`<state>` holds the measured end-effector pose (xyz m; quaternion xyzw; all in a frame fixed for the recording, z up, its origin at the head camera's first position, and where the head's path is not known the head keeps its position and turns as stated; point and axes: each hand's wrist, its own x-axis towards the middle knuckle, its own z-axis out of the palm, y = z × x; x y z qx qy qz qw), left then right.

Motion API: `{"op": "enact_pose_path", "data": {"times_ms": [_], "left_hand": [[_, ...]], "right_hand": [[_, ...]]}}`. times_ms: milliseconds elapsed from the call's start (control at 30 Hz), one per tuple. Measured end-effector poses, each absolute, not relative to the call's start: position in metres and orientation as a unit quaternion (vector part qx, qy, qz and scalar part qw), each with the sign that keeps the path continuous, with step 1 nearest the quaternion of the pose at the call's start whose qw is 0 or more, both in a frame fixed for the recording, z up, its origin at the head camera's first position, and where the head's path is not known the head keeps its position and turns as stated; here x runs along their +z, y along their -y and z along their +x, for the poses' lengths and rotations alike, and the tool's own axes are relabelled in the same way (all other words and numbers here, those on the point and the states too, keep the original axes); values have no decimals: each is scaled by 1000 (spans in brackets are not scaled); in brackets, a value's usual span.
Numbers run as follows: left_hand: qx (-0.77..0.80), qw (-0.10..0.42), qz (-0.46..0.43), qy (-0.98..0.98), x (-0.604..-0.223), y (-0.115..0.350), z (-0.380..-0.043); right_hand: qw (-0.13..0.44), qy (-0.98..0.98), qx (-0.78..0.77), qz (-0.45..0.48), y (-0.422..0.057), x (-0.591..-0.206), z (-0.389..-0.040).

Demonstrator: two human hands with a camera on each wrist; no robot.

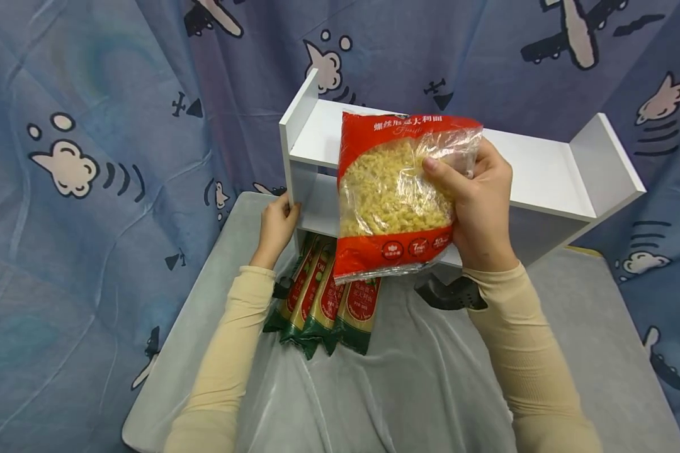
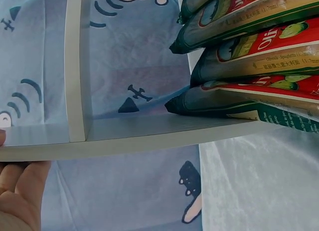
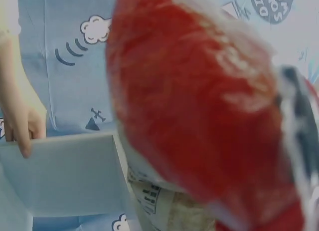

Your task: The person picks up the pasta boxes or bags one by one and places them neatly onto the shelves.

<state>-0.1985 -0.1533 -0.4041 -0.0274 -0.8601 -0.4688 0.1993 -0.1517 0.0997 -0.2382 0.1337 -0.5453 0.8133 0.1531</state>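
My right hand [image 1: 483, 207] grips a red and clear bag of fusilli pasta [image 1: 396, 189] by its right side, thumb on the front. The bag is held up before the white shelf [image 1: 538, 163] and hides part of it. With my left hand [image 1: 276, 228] I pinch the edge of the shelf's left side panel; the left wrist view shows fingers [image 2: 30, 191] on its outer side. Several spaghetti packs [image 1: 359, 308] lie side by side at the shelf's lower left, their green ends sticking out towards me. The bag's red back [image 3: 194, 91] fills much of the right wrist view.
The shelf stands on a table with a grey cloth [image 1: 408, 377], its upper tier bounded by a raised right end panel [image 1: 606, 163]. A blue patterned curtain [image 1: 119, 251] hangs behind and at both sides.
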Motion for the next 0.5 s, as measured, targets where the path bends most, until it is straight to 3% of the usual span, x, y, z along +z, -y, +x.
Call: {"op": "enact_pose_path", "data": {"times_ms": [500], "left_hand": [[-471, 208, -22, 857, -404, 153, -197]], "right_hand": [[94, 520, 848, 49, -82, -219, -190]]}}
